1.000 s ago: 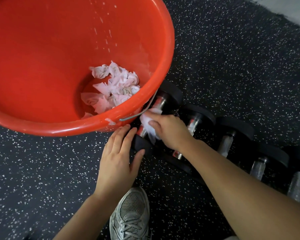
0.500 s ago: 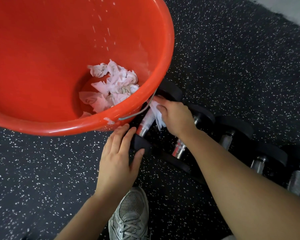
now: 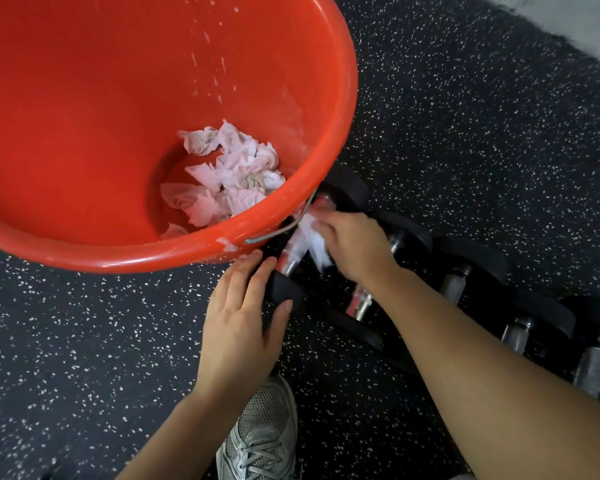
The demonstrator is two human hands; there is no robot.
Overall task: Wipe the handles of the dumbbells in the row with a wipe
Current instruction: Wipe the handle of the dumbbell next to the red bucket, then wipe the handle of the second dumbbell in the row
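The right hand (image 3: pixel 355 245) grips a white wipe (image 3: pixel 310 242), fingers curled around it, and presses it onto the handle of the leftmost dumbbell (image 3: pixel 291 261), just beside the rim of the red bucket (image 3: pixel 118 258). The left hand (image 3: pixel 241 327) lies flat, fingers extended and close together, against the near black head of that dumbbell, probably to steady it. The row of dumbbells (image 3: pixel 458 285) extends right across the speckled floor (image 3: pixel 465 116); at least four more handles are visible. Judged from position, work is on an end dumbbell, but the frame cannot confirm which handles are done. Crumpled used wipes (image 3: pixel 229 178) lie in the bucket, suggesting earlier cleaning. No brand, label or legible writing is visible on any item.
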